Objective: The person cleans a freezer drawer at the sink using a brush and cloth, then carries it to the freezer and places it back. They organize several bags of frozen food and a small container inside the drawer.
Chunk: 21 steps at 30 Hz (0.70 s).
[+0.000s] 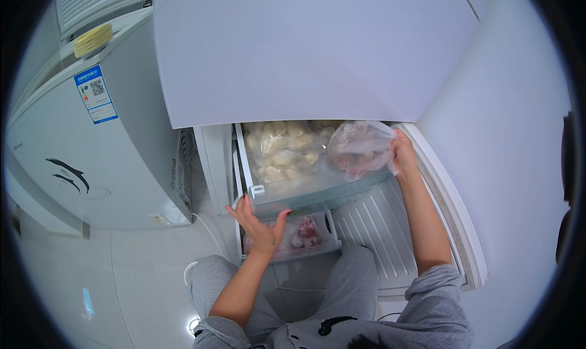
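My right hand (404, 154) grips the gathered neck of a clear plastic bag (359, 147) with pale and reddish contents that I cannot make out. The bag is at the right side of a pulled-out upper freezer drawer (316, 195) with a clear front. Inside that drawer, at the left, lie clear bags of pale, dumpling-like pieces (284, 149). My left hand (261, 227) is at the drawer's front left corner, fingers spread, holding nothing. Below it a lower drawer (329, 246) is also pulled out and contains bagged reddish meat (306, 232), partly hidden by my left hand.
The opened freezer door (451, 198) stands along the right, with its ribbed inner panel (371, 230) beside the drawers. A white chest freezer (91, 166) stands at the left, with a yellow stack (93, 40) on its rim. A pale cord (208, 234) runs over the tiled floor (151, 280).
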Each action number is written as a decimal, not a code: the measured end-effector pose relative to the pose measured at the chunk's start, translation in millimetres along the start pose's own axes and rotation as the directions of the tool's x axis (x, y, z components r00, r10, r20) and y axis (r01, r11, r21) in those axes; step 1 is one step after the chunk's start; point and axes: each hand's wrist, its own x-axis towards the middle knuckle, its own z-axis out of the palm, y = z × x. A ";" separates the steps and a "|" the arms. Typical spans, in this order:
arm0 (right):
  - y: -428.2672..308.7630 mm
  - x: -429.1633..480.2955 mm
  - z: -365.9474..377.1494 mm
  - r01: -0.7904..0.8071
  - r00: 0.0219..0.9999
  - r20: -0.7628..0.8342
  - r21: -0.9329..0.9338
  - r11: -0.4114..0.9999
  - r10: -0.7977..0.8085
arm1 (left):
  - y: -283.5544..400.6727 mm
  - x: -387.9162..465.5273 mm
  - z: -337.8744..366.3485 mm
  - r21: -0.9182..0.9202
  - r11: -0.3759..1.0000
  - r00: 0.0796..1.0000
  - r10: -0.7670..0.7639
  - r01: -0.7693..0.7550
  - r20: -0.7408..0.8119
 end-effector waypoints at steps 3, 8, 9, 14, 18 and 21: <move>2.6 8.4 -10.6 -0.012 1.000 -0.023 -0.017 1.000 0.011 | 2.1 -0.6 0.5 -0.010 1.000 1.000 0.000 0.000 -0.002; -13.5 11.8 0.5 0.022 1.000 -0.016 -0.078 0.997 -0.024 | 0.9 -1.8 0.5 -0.008 1.000 1.000 -0.005 0.005 -0.004; -13.9 10.8 3.2 0.042 0.999 0.007 -0.205 0.978 -0.042 | 2.3 -0.5 0.3 -0.013 1.000 1.000 -0.005 0.005 -0.004; -12.2 -4.0 30.7 0.327 0.883 0.469 -0.658 0.679 0.029 | 1.6 4.5 -3.5 -0.019 0.999 0.999 0.025 -0.025 -0.034; -11.9 11.2 16.2 0.510 0.726 0.624 -0.771 0.381 0.290 | 4.2 4.5 -3.1 -0.034 0.998 0.998 0.046 -0.047 -0.038; -12.0 21.9 17.0 0.509 0.731 0.565 -0.825 0.247 0.383 | 4.7 4.8 -3.2 -0.042 0.997 0.998 0.059 -0.060 -0.039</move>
